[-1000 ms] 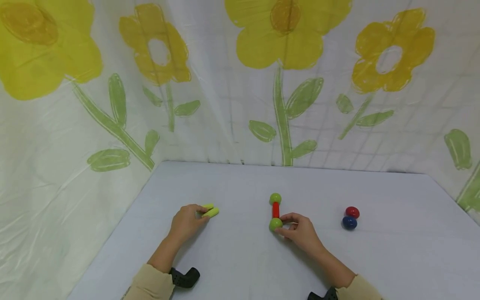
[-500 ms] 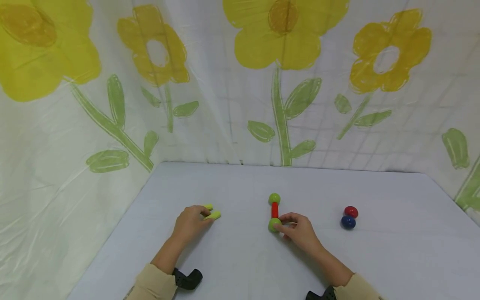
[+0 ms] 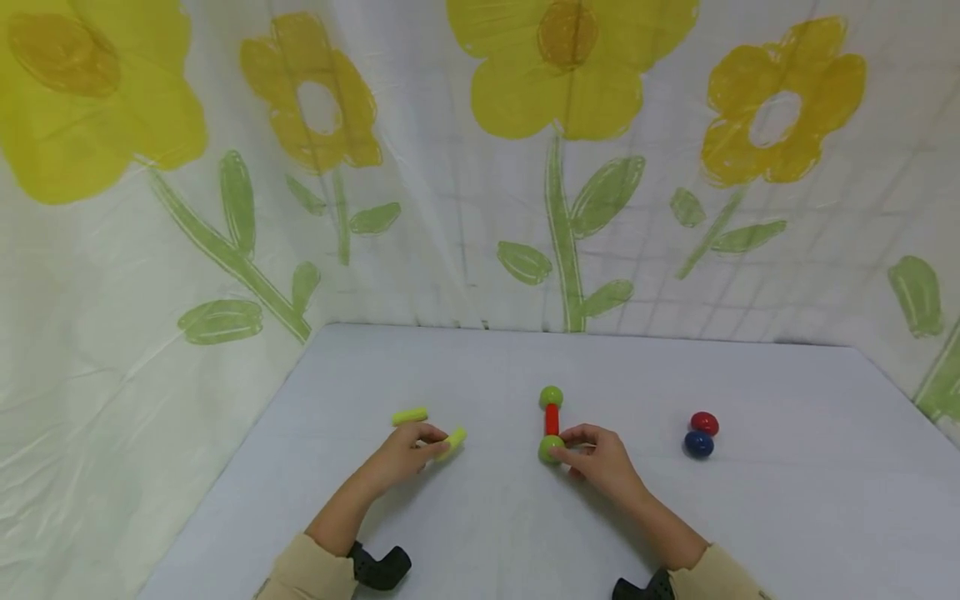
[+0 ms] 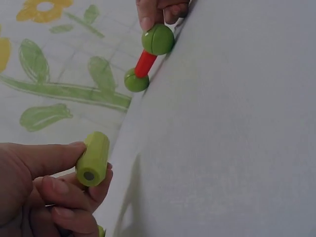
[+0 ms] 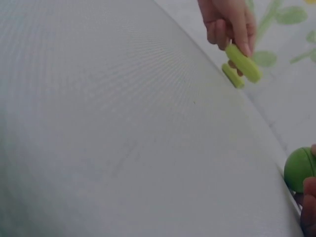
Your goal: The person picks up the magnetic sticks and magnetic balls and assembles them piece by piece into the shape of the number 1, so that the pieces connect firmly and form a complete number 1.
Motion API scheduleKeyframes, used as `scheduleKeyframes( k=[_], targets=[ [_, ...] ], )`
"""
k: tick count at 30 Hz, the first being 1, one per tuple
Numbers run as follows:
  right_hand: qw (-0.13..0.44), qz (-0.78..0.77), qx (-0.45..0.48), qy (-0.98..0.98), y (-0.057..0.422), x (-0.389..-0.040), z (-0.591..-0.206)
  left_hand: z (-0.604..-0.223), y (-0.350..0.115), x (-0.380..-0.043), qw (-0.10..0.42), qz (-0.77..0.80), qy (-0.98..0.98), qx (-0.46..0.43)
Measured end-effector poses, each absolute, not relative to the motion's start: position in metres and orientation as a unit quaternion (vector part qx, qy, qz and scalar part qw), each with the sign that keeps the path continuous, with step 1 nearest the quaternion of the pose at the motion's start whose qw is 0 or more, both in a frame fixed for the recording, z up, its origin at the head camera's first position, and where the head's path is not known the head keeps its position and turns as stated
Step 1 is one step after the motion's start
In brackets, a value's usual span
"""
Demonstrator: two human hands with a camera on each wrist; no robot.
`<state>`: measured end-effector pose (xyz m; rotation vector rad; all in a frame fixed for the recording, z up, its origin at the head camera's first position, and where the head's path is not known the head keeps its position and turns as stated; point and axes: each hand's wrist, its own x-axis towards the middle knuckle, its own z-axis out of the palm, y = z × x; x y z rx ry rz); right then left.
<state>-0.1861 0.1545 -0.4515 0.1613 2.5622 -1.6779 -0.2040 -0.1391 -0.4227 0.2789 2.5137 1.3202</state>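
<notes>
My left hand (image 3: 408, 454) pinches a yellow-green rod (image 3: 452, 443) between thumb and fingers, lifted above the table. In the left wrist view, a dark round spot shows on the end of this rod (image 4: 94, 158). A second yellow-green rod (image 3: 409, 416) lies on the table just behind that hand. At the centre, a red rod (image 3: 552, 419) joins two green balls in a line pointing away from me. My right hand (image 3: 603, 467) grips the nearer green ball (image 3: 550, 448) from the right; the farther green ball (image 3: 551, 396) is untouched.
To the right, a red ball (image 3: 704, 423) and a dark blue ball (image 3: 699, 444) sit side by side on the white table (image 3: 810, 500). A curtain (image 3: 435, 208) with painted yellow flowers hangs behind the table's far edge. Each wrist wears a black device.
My left hand has picked one yellow-green rod away from the other and moved it to the right, towards the centre. The other rod stays on the table. My right hand keeps its hold.
</notes>
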Motion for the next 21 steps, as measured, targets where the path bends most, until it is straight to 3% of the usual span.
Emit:
scheduleKeyframes(
  k=[11, 21],
  targets=[
    [0.046, -0.551, 0.05, 0.831, 0.157, -0.187, -0.449, -0.421, -0.136, -0.205, 0.285, 0.576, 0.755, 0.13],
    [0.058, -0.556, 0.041, 0.828, 0.157, -0.189, -0.447, -0.426, -0.113, -0.203, 0.321, 0.634, 0.697, 0.095]
  ],
)
